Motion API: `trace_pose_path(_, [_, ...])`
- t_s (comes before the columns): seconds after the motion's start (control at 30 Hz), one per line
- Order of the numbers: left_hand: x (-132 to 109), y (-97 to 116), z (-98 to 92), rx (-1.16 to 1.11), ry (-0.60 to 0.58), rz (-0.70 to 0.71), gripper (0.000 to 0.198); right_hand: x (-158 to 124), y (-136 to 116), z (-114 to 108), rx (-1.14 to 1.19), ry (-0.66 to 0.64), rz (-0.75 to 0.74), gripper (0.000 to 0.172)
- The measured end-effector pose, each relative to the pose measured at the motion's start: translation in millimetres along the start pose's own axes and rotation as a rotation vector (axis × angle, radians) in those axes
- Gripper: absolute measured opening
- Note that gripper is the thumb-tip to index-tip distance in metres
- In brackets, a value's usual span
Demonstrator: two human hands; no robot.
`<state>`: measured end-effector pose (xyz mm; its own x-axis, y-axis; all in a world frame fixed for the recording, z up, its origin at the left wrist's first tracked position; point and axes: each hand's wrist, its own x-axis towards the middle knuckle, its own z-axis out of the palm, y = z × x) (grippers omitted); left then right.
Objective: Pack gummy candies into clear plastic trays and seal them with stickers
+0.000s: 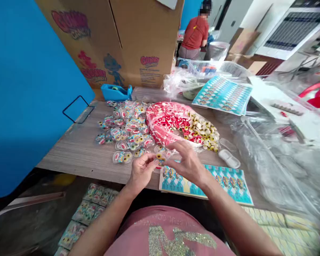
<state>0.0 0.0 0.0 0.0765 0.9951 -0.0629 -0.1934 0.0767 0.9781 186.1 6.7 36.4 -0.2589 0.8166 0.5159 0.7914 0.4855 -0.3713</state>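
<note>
My left hand and my right hand meet above the table's near edge, both pinched on one small clear candy packet with a yellow and red sweet inside. Just under my right hand lies a teal sticker sheet. Beyond the hands sits a heap of red, white and yellow gummy candies. Left of that heap lies a spread of filled clear packets.
Empty clear blister shells lie right of the hands. A large cardboard box and a blue tape dispenser stand at the back, another sticker sheet back right, crumpled plastic at right. A person in red sits far behind.
</note>
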Motion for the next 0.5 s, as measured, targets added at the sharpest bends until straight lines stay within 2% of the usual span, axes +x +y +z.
trace_pose_path(0.07, [3, -7, 1.7, -0.082, 0.105, 0.031, 0.023, -12, -7, -8, -0.064, 0.159, 0.010, 0.016])
trace_pose_path(0.13, [5, -11, 5.2, -0.133, 0.170, 0.073, 0.024, -22, -13, -10, -0.069, 0.242, 0.010, 0.002])
trace_pose_path(0.23, [3, -11, 14.4, -0.156, 0.182, 0.150, 0.022, -29, -21, 1, 0.025, 0.215, -0.014, 0.006])
trace_pose_path(0.33, [-2, -7, 20.6, -0.140, 0.170, 0.203, 0.020, -27, -23, 15, 0.158, 0.254, 0.075, 0.010])
trace_pose_path(0.4, [-4, -6, 19.4, -0.130, 0.146, 0.237, 0.020, -24, -22, 19, 0.327, 0.253, 0.160, 0.009])
trace_pose_path(0.5, [-4, -8, 11.9, -0.063, 0.095, 0.301, 0.018, -22, -17, 19, 0.635, 0.162, 0.262, 0.008])
